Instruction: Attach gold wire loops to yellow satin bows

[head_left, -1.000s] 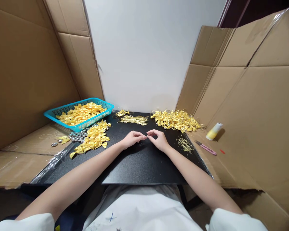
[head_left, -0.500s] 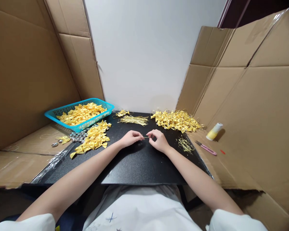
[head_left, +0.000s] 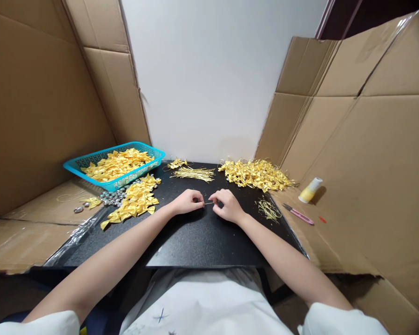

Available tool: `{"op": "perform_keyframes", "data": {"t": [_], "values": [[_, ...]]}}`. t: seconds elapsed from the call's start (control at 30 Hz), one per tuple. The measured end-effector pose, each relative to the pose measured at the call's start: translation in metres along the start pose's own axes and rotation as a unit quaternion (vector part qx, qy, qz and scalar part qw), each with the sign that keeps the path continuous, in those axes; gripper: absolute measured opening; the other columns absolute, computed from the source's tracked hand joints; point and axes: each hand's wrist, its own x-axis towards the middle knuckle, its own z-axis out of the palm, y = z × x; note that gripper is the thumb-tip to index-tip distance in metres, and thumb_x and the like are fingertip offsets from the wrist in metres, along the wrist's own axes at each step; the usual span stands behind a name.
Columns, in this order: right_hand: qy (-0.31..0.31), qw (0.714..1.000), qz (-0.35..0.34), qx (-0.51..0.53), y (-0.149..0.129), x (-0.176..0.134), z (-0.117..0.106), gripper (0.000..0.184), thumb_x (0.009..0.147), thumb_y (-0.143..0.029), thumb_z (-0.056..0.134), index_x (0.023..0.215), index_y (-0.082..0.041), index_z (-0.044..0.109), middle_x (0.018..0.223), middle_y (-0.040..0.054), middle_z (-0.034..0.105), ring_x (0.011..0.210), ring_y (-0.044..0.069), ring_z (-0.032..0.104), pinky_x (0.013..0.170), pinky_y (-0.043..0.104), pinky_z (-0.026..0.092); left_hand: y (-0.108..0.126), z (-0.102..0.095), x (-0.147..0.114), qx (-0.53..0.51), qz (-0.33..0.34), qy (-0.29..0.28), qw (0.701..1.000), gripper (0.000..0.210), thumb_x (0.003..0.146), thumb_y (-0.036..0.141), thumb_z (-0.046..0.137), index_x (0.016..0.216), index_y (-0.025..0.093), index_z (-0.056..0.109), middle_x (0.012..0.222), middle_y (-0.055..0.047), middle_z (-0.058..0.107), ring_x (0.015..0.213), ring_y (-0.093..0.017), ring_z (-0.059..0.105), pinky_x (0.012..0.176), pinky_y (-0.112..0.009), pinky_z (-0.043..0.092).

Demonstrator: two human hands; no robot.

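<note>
One thin strand (head_left: 208,203) stretches above the black surface (head_left: 202,242) between the left hand (head_left: 186,202), which pinches it, and the right hand (head_left: 229,206), curled at its other end, though I cannot tell whether it grips. Beyond lies a bundle of gold cords (head_left: 193,174), with yellow bows (head_left: 137,200) to the left and loose scraps (head_left: 268,210) to the right

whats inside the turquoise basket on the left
A heap of yellow bows lies inside the basket. They cover its bottom, so whatever is underneath them cannot be seen.
</note>
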Motion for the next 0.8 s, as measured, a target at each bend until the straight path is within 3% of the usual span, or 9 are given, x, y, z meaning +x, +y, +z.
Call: {"op": "perform_keyframes", "data": {"t": [0.17, 0.3, 0.37, 0.5, 0.67, 0.8], "values": [[-0.002, 1.000, -0.003, -0.004, 0.000, 0.000, 0.001, 0.024, 0.069, -0.005, 0.055, 0.085, -0.022, 0.061, 0.073, -0.0002, 0.062, 0.070, 0.017, 0.053, 0.077, 0.032, 0.039, 0.000, -0.001, 0.000, 0.022, 0.025, 0.009, 0.999, 0.011, 0.069, 0.023, 0.061, 0.067, 0.018, 0.070, 0.072, -0.002, 0.064, 0.069, -0.017, 0.055, 0.070, -0.027, 0.041], [-0.010, 1.000, -0.010, -0.005, -0.002, 0.000, 0.002, 0.023, 0.070, -0.005, 0.055, 0.085, -0.022, 0.061, 0.071, -0.0006, 0.062, 0.070, 0.017, 0.053, 0.075, 0.031, 0.038, 0.004, 0.001, 0.000, 0.005, 0.041, 0.031, 0.999, 0.014, 0.067, 0.027, 0.067, 0.078, 0.020, 0.072, 0.089, -0.006, 0.066, 0.093, -0.024, 0.055, 0.091, -0.033, 0.039], [-0.011, 1.000, -0.012, -0.004, -0.003, 0.000, 0.002, 0.022, 0.070, -0.005, 0.055, 0.083, -0.022, 0.060, 0.071, -0.0006, 0.062, 0.070, 0.017, 0.053, 0.074, 0.031, 0.038, 0.008, 0.006, 0.001, -0.022, 0.041, 0.031, 0.998, 0.022, 0.069, 0.031, 0.067, 0.087, 0.019, 0.071, 0.099, -0.007, 0.067, 0.100, -0.026, 0.055, 0.093, -0.034, 0.039], [-0.004, 1.000, -0.011, -0.004, -0.003, 0.000, 0.002, 0.020, 0.070, -0.005, 0.055, 0.080, -0.022, 0.059, 0.073, 0.0001, 0.063, 0.072, 0.018, 0.053, 0.075, 0.031, 0.037, 0.012, 0.017, 0.004, -0.103, 0.023, 0.008, 0.994, 0.034, 0.079, 0.037, 0.059, 0.104, 0.015, 0.067, 0.103, -0.008, 0.069, 0.092, -0.022, 0.061, 0.081, -0.031, 0.046], [0.002, 1.000, -0.010, -0.003, -0.003, 0.000, 0.002, 0.017, 0.072, -0.007, 0.055, 0.080, -0.022, 0.058, 0.072, -0.0001, 0.062, 0.070, 0.017, 0.052, 0.075, 0.031, 0.037, 0.006, 0.022, 0.007, -0.186, -0.008, -0.028, 0.982, 0.034, 0.074, 0.043, 0.065, 0.084, 0.010, 0.067, 0.074, -0.004, 0.069, 0.068, -0.015, 0.061, 0.065, -0.025, 0.046], [0.004, 1.000, -0.013, -0.002, -0.002, 0.000, 0.003, 0.016, 0.073, -0.008, 0.057, 0.081, -0.022, 0.058, 0.072, -0.0002, 0.063, 0.069, 0.017, 0.052, 0.074, 0.031, 0.037, 0.003, 0.021, 0.008, -0.221, -0.035, -0.026, 0.974, 0.033, 0.069, 0.042, 0.070, 0.078, 0.010, 0.067, 0.065, -0.002, 0.066, 0.059, -0.012, 0.058, 0.058, -0.022, 0.042]]}}
